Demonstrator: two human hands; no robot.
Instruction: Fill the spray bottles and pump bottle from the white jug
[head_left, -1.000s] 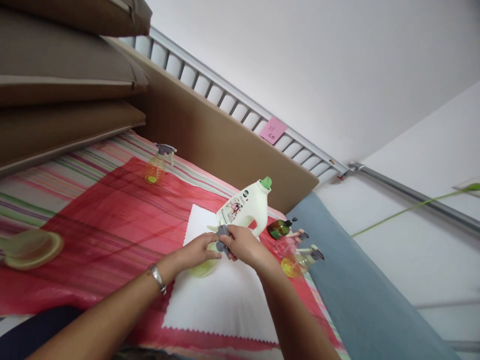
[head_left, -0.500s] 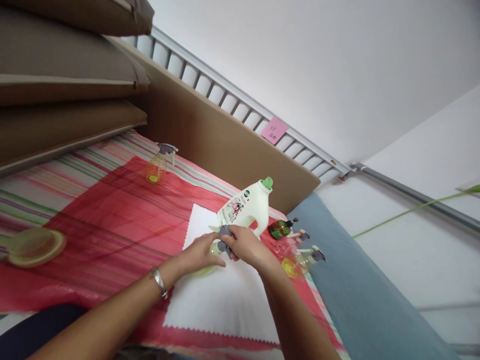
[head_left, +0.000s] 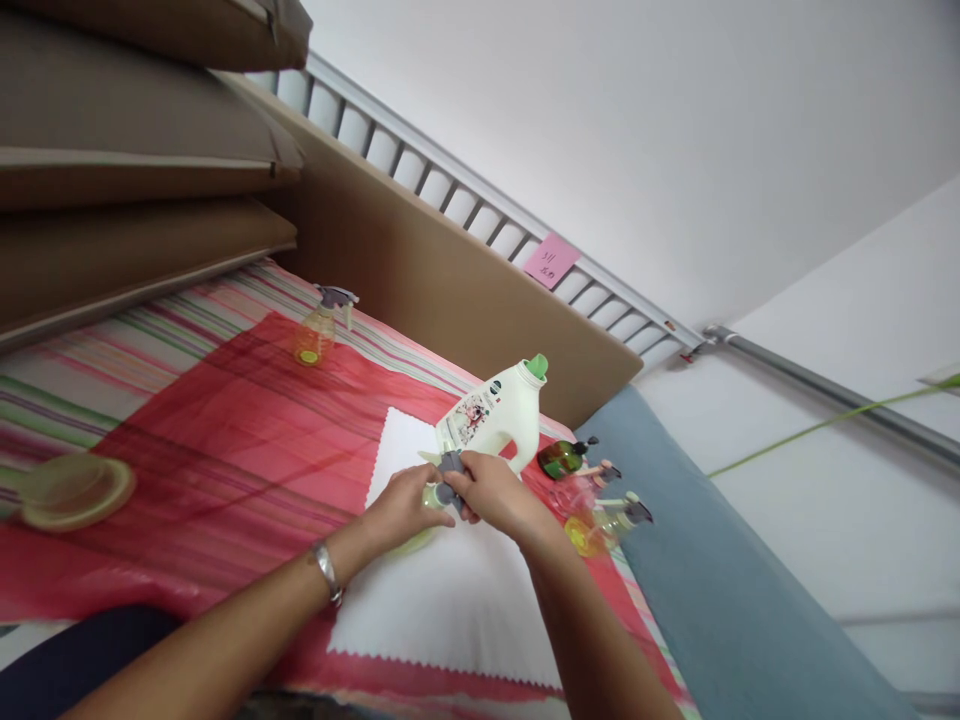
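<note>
Over the white cloth [head_left: 450,600] with its zigzag edge, both hands work on a spray bottle [head_left: 413,542]. My left hand [head_left: 405,508] is closed round its neck, hiding much of the clear, yellowish body. The fingers of my right hand [head_left: 491,490] grip the grey spray head [head_left: 451,463] on top. Whether the head is fully seated on the neck cannot be seen. Just behind the hands stands a white jug [head_left: 517,410] with a green cap [head_left: 538,367] and a printed label.
Another spray bottle [head_left: 315,338] stands at back left. Right of the cloth are a dark green pump bottle [head_left: 561,458] and a yellow-based spray bottle [head_left: 589,533]. A yellowish round object [head_left: 79,492] lies left, below stacked brown cushions [head_left: 142,150]. A brown panel [head_left: 450,290] borders the back.
Both hands keep nearly the same hold on the spray bottle and its head. The whole view has shifted very slightly.
</note>
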